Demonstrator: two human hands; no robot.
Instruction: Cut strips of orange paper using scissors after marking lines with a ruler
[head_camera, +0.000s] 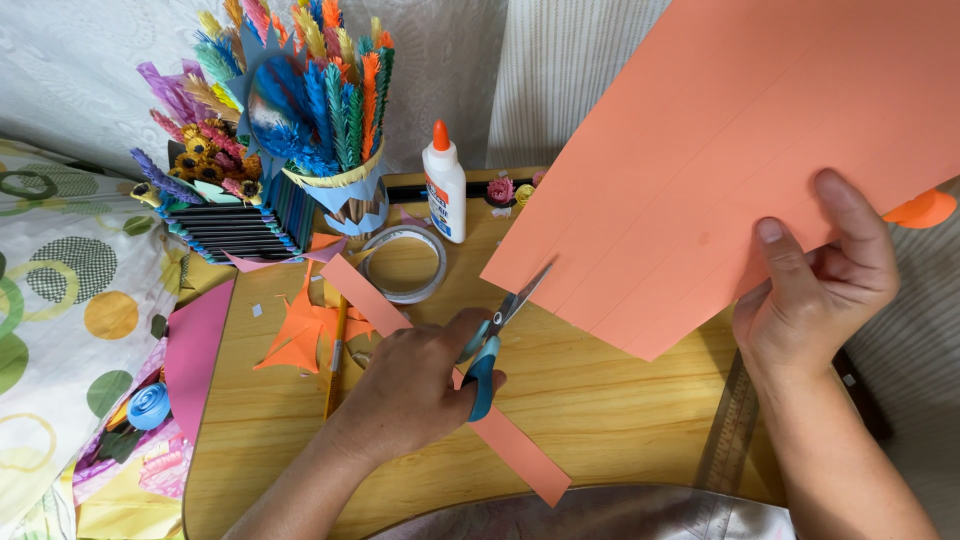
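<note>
My left hand (415, 385) worked scissors (492, 345) with glossy blue plastic handles and metal blades; my right hand (820, 290) pinched matt, smooth orange paper (720, 150) above the grained, varnished wooden table (590, 390).

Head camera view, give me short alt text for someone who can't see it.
A person's left hand works blue-handled scissors at the edge of a large orange paper sheet held up by the right hand over a wooden table. A cut orange paper strip, white glue bottle and colourful paper flowers lie nearby.

Small wooden table (600, 400), pale textured curtain (70, 70) behind, circle-patterned cloth (60, 290) at left, daylight.
</note>
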